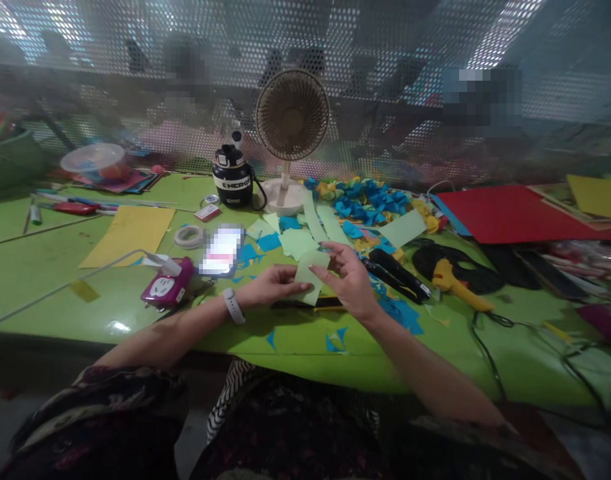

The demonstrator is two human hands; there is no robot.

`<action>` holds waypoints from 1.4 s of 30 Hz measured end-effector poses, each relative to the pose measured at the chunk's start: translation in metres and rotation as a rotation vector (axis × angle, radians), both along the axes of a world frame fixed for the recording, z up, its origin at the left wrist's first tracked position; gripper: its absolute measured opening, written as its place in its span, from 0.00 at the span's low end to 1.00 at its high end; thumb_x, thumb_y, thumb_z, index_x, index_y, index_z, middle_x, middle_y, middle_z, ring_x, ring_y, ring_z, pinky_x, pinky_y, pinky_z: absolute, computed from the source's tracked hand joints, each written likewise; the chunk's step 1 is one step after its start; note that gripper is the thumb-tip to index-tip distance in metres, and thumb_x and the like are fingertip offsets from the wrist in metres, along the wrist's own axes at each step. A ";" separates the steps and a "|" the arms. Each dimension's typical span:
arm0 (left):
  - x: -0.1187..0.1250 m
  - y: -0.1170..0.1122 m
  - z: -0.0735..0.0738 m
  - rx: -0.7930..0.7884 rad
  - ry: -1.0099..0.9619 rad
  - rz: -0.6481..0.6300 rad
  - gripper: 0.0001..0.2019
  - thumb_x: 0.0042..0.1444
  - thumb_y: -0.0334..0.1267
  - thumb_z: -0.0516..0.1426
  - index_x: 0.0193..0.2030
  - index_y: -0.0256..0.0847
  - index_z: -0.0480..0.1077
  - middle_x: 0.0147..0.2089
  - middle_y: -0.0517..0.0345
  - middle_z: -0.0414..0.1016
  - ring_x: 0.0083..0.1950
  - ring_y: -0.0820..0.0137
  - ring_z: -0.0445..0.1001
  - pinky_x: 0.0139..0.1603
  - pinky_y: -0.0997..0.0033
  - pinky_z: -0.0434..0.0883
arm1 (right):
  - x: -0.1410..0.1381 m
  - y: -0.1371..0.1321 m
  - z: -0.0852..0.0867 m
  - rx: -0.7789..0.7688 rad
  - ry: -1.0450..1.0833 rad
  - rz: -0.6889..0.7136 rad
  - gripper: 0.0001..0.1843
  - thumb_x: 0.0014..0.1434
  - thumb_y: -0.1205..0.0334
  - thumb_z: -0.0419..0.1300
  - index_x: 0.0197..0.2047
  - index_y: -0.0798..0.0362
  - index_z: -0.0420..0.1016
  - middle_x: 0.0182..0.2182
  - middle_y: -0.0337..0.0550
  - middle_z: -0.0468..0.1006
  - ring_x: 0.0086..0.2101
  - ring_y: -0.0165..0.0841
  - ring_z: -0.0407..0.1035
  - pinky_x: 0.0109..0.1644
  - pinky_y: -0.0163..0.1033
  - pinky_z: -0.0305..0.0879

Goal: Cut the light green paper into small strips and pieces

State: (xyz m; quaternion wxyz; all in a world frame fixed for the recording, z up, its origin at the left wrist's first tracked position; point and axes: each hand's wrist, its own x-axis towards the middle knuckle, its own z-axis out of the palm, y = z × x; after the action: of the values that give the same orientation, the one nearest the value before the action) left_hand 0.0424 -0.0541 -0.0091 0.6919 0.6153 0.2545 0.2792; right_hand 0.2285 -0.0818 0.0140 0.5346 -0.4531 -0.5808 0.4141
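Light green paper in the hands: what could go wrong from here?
The light green paper is held by the left hand and right hand, so an uneven pull might crease or tear it. The fan stands behind loose paper pieces; if running, which I can't tell, it could scatter them. Blue scraps near the front of the green table could get brushed off.

We log a white, watch-like wristband (pixel 234 306), perforated along its strap, by the bare left hand (pixel 279 285); right hand (pixel 354 281) bare too. We note loose dark sleeves (pixel 100 427), blotched paler, a dark, reddish-flecked garment (pixel 285 430), and black-and-white zigzag-striped cloth (pixel 224 403) at the lap.
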 end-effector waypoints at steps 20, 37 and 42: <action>-0.001 -0.001 -0.001 0.091 0.150 0.002 0.22 0.55 0.56 0.61 0.29 0.35 0.68 0.22 0.66 0.59 0.22 0.80 0.52 0.22 0.76 0.49 | 0.003 0.000 -0.001 -0.075 -0.034 -0.030 0.20 0.50 0.42 0.68 0.29 0.51 0.74 0.22 0.35 0.71 0.24 0.29 0.64 0.27 0.35 0.62; -0.003 0.001 -0.005 0.209 0.218 -0.029 0.23 0.58 0.56 0.59 0.24 0.38 0.62 0.20 0.68 0.53 0.21 0.80 0.49 0.21 0.76 0.47 | 0.010 0.002 -0.013 0.519 -0.637 -0.140 0.18 0.69 0.55 0.52 0.52 0.49 0.79 0.45 0.49 0.82 0.46 0.42 0.75 0.52 0.50 0.71; -0.003 0.002 -0.006 0.202 0.213 -0.051 0.22 0.58 0.55 0.58 0.26 0.37 0.65 0.21 0.66 0.56 0.22 0.80 0.52 0.21 0.77 0.49 | 0.010 0.001 -0.010 0.474 -0.635 -0.122 0.17 0.69 0.53 0.52 0.48 0.48 0.80 0.42 0.47 0.83 0.44 0.41 0.76 0.50 0.48 0.71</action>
State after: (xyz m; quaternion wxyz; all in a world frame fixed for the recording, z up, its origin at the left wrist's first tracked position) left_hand 0.0391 -0.0525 -0.0156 0.6025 0.7142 0.2814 0.2185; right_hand 0.2386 -0.0803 0.0035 0.4421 -0.4563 -0.7685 0.0754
